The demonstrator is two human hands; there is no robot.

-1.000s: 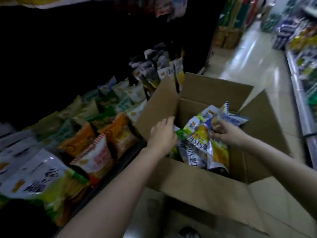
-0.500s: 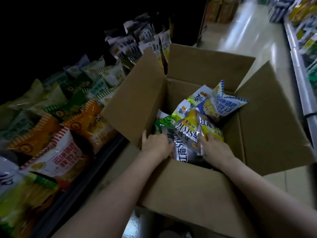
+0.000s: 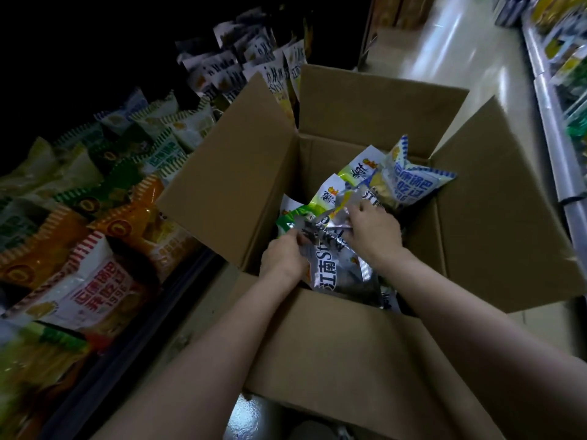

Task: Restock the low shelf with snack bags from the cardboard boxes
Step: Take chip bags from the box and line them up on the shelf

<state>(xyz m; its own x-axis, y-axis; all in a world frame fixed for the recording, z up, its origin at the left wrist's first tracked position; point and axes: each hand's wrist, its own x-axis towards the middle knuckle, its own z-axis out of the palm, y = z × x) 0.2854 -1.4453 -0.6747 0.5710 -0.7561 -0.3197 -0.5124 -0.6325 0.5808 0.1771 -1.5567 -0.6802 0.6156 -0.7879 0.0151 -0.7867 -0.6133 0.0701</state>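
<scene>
Where both forearms reach down into the open brown cardboard box (image 3: 365,344), the left hand (image 3: 283,256) and right hand (image 3: 373,231) pinch a silver-and-dark snack bag (image 3: 333,265) printed "江南Style", beside the low shelf (image 3: 104,217).

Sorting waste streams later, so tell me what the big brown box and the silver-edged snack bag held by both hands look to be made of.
Big brown box: matte brown cardboard, probably corrugated, since its flaps stand stiff with straight fold creases. Silver-edged snack bag: thin glossy printed film with a metallic, foil-like lining, judging by bright crinkled glints where the left hand and right hand grip it; plastic or true foil cannot be told.
</scene>
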